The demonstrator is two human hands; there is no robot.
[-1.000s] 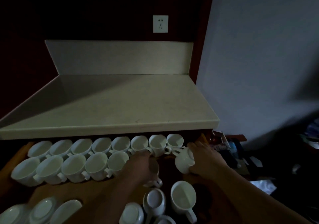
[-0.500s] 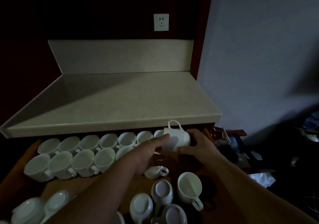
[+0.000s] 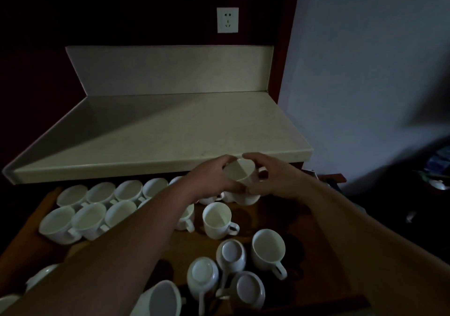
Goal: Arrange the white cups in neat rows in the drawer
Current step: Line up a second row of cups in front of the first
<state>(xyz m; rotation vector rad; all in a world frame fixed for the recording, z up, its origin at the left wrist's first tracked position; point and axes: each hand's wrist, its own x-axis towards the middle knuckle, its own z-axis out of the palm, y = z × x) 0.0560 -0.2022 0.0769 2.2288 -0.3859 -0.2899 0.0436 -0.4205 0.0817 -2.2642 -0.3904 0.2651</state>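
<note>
Both hands (image 3: 214, 177) (image 3: 272, 177) clasp one cup (image 3: 239, 172) — above rows (image 3: 97, 203), overturned cups (image 3: 231, 255) nearby

You're standing in what looks like a dim kitchen or pantry corner of a home or a small eatery; which of these, you cannot tell. A pale stone worktop (image 3: 170, 130) with a matching upstand (image 3: 168, 70) sits in a dark red wooden surround (image 3: 31, 72), and a white wall socket (image 3: 227, 20) is set above it. Below the worktop's edge a wooden drawer (image 3: 314, 255) stands pulled out, filled with many white cups (image 3: 216, 220), some upright in rows, some upside down. A plain grey-blue wall (image 3: 365, 72) rises on your right, with blurred clutter at its foot.
</note>
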